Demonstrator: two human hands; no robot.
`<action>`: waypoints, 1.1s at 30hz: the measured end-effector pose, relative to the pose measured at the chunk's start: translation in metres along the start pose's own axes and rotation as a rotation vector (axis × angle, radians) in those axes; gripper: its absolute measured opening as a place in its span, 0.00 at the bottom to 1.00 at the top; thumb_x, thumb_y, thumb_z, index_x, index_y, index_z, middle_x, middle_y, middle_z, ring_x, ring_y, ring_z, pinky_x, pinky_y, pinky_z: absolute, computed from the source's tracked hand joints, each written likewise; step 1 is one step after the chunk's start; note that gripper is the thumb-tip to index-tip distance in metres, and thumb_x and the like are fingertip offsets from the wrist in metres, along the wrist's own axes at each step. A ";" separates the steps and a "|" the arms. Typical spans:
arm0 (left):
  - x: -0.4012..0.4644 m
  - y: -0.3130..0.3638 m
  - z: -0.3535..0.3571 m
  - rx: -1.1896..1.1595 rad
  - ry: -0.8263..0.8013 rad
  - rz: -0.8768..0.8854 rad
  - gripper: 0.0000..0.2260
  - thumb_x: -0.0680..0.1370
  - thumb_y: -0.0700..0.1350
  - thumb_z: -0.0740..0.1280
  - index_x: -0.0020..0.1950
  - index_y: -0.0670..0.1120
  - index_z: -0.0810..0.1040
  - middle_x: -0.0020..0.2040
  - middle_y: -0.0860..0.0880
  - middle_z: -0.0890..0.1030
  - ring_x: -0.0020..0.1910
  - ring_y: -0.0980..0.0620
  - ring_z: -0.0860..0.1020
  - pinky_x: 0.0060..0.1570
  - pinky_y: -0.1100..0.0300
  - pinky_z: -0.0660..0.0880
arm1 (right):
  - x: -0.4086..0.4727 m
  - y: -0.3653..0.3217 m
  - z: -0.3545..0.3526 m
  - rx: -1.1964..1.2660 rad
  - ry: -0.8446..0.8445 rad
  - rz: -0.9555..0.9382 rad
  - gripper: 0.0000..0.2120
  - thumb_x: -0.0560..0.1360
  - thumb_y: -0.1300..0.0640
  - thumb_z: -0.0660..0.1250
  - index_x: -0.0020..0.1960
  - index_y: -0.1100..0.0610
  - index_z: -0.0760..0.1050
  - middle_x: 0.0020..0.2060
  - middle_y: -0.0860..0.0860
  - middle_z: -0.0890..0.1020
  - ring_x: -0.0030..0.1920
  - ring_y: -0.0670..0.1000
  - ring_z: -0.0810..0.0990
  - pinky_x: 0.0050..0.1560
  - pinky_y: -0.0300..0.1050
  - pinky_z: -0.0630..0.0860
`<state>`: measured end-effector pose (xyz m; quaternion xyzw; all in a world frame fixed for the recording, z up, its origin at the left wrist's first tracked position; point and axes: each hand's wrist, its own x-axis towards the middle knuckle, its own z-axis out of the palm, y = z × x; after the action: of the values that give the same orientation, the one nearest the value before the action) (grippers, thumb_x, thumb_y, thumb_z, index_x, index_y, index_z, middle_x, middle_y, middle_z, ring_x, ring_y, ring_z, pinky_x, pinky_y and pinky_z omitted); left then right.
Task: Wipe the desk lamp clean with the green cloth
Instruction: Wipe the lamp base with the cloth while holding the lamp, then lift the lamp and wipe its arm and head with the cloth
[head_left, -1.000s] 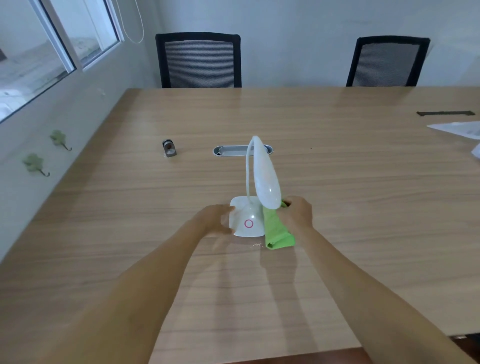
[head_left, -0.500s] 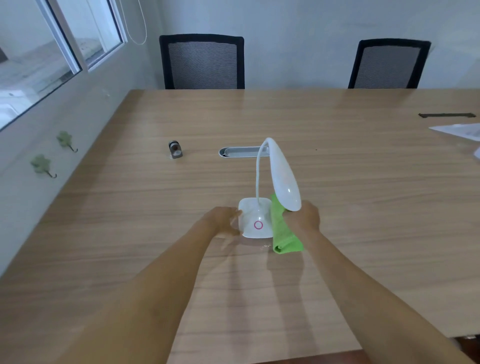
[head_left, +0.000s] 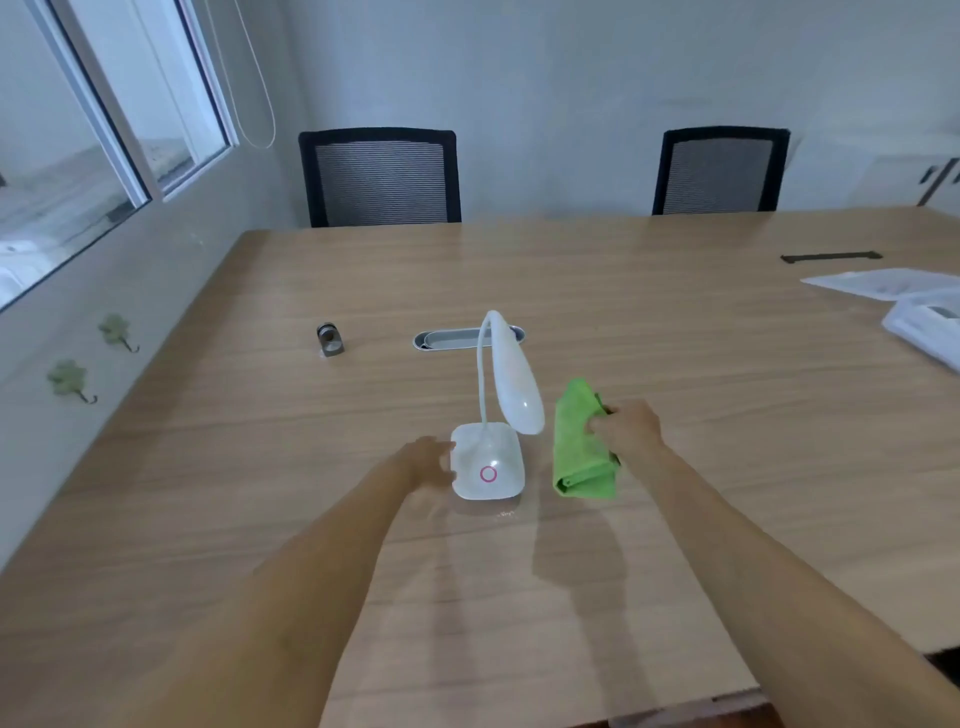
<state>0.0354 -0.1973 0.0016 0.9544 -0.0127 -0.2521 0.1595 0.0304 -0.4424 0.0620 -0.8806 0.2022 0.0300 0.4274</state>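
A white desk lamp (head_left: 488, 467) with a pink ring on its square base stands on the wooden table (head_left: 675, 364). Its thin neck curves up and its oval head (head_left: 517, 384) hangs down over the base's right side. My left hand (head_left: 428, 462) touches the base's left edge. The folded green cloth (head_left: 579, 447) lies on the table just right of the lamp, apart from it. My right hand (head_left: 626, 428) grips the cloth's right side.
A small grey metal object (head_left: 329, 340) and an oval cable grommet (head_left: 452, 339) sit behind the lamp. White papers (head_left: 904, 301) lie at the right edge. Two black mesh chairs (head_left: 379, 176) (head_left: 719, 169) stand at the far side. A wall with windows runs along the left.
My right hand has pulled the green cloth to the right, away from the lamp base. My left hand stays at the base. The camera view has tilted up.
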 end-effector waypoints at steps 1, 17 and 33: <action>-0.005 0.007 -0.010 -0.108 0.045 -0.007 0.27 0.79 0.50 0.62 0.77 0.48 0.61 0.77 0.46 0.63 0.75 0.45 0.64 0.72 0.53 0.62 | 0.002 -0.012 -0.014 0.114 0.009 0.000 0.12 0.67 0.63 0.69 0.49 0.64 0.82 0.47 0.61 0.84 0.51 0.60 0.83 0.47 0.48 0.77; -0.049 0.070 -0.113 -0.990 0.150 0.173 0.29 0.66 0.64 0.68 0.64 0.54 0.77 0.66 0.56 0.78 0.66 0.55 0.74 0.68 0.52 0.69 | -0.087 -0.102 -0.078 0.521 -0.378 -0.216 0.07 0.68 0.67 0.70 0.40 0.56 0.77 0.37 0.53 0.82 0.35 0.49 0.80 0.29 0.34 0.77; -0.050 0.075 -0.112 -0.991 0.135 0.168 0.16 0.68 0.59 0.67 0.54 0.56 0.79 0.62 0.54 0.78 0.66 0.51 0.74 0.68 0.49 0.70 | -0.105 -0.111 -0.069 0.213 -0.239 -0.266 0.15 0.63 0.66 0.72 0.50 0.67 0.81 0.38 0.57 0.80 0.40 0.54 0.79 0.42 0.47 0.75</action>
<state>0.0502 -0.2295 0.1410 0.7740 0.0422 -0.1518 0.6132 -0.0318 -0.3991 0.2113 -0.8395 0.0341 0.0559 0.5394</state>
